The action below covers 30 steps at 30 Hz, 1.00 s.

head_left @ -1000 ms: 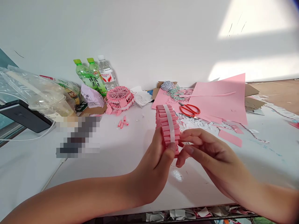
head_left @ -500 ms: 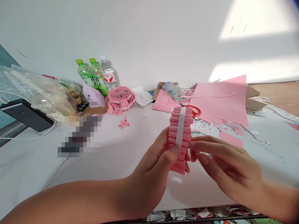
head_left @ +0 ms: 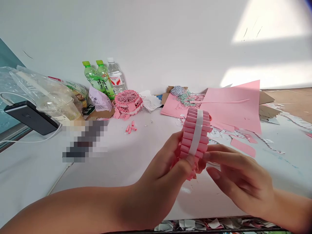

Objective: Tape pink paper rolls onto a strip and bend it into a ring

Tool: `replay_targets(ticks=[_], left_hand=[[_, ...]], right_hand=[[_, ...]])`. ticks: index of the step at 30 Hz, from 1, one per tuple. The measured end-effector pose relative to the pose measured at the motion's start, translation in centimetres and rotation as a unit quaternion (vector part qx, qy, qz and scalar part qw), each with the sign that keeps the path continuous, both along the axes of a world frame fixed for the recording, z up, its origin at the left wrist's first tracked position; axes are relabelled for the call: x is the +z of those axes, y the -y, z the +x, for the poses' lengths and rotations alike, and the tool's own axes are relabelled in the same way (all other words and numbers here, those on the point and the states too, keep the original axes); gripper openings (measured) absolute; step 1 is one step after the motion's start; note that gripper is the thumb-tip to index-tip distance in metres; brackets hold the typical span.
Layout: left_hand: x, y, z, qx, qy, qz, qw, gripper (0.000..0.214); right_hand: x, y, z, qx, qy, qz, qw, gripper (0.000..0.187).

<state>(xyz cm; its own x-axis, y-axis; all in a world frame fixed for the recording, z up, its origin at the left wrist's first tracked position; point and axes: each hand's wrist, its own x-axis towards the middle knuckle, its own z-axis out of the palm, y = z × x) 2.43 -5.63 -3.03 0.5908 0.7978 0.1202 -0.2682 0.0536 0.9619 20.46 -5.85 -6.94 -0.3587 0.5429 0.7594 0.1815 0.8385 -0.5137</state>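
Both hands hold a pleated pink paper strip (head_left: 195, 133), folded into tight ridges with a white tape band running along its middle. My left hand (head_left: 165, 162) grips it from below, the thumb pressed on its lower end. My right hand (head_left: 234, 172) comes in from the right, with its fingertips against the strip's lower right side and the thumb slightly apart. The strip's lower end is partly hidden by my fingers.
Behind the hands lie large pink card sheets (head_left: 231, 107) and a ball of striped twine (head_left: 177, 91). A pink paper rosette (head_left: 128, 102), small pink rolls (head_left: 130, 127), bottles (head_left: 91, 73), a plastic cup (head_left: 58, 109) and paper scraps (head_left: 219, 133) share the white table (head_left: 136, 162).
The pleated strip has moved to the right and tilted, with both hands following it. It now covers most of the red scissors that showed behind it earlier.
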Motion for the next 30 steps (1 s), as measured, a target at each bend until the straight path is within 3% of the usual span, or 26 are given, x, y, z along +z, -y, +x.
replay_targets(ticks=[8,19,24,30], left_hand=[[0.0,-0.5,-0.3,0.045,-0.037,0.037,0.998,0.013],[-0.1,-1.2,-0.7,0.062,-0.107,0.096,0.988,0.016],[-0.2,-1.1,-0.9,0.06,-0.121,0.112,0.985,0.016],[-0.2,-1.3,-0.7,0.057,-0.121,0.12,0.984,0.016]], right_hand=[[-0.4,0.7,-0.2,0.016,-0.04,-0.053,0.998,0.07],[-0.6,0.9,-0.2,0.007,-0.049,-0.068,0.996,0.061],[-0.8,0.9,-0.3,-0.026,-0.041,-0.094,0.994,0.043],[-1.1,0.9,-0.2,-0.019,-0.035,-0.088,0.995,0.052]])
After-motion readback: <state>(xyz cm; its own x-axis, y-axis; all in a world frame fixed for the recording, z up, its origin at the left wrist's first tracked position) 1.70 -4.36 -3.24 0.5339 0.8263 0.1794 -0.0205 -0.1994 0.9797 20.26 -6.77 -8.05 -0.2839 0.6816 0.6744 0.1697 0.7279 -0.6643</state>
